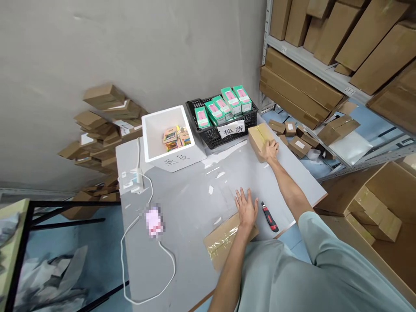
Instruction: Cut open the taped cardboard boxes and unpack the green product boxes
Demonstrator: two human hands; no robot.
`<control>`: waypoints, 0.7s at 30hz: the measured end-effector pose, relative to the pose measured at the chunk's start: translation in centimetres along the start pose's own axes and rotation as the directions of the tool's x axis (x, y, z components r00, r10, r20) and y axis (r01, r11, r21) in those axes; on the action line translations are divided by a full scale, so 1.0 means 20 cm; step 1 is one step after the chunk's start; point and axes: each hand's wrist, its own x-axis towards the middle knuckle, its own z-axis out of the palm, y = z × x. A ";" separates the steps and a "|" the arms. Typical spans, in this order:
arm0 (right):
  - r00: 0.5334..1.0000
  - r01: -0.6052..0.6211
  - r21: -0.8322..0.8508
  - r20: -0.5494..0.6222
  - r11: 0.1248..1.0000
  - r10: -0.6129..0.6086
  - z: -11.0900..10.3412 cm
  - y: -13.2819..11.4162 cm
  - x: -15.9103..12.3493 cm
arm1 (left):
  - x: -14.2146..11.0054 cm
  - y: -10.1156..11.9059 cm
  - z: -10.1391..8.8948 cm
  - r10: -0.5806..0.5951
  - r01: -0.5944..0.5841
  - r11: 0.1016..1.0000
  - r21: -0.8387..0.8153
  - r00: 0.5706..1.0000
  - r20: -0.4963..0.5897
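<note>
My left hand (246,211) is open, fingers spread, over the far edge of a flat cardboard box (222,239) sealed with shiny tape. Whether the palm presses on that box I cannot tell. My right hand (269,150) grips the near end of a smaller cardboard box (259,134) at the table's far right, its fingers bent over the top and side. A red and black utility knife (269,217) lies on the grey table (188,208), just right of my left hand.
A white foam box (167,151) with colourful packets and a black crate (212,141) of green and pink boxes stand at the back. A white cable (173,264) runs to a blurred pink item (154,222). Shelves of cartons (302,93) rise at right; an open carton (367,255) stands below.
</note>
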 end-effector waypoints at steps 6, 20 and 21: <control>0.999 0.022 0.122 0.034 0.992 -0.026 -0.09 0.11 0.05 | -0.07 0.03 -0.04 0.054 -0.056 0.998 -0.036 0.997 -0.051; 0.913 0.205 -0.034 0.368 0.978 -0.178 0.52 0.78 -1.54 | -0.88 -0.72 -0.36 -0.230 0.225 0.970 -0.089 0.972 -0.055; 0.909 0.219 -0.042 0.371 0.975 -0.188 0.52 0.79 -1.55 | -0.92 -0.74 -0.37 -0.239 0.237 0.967 -0.091 0.971 -0.014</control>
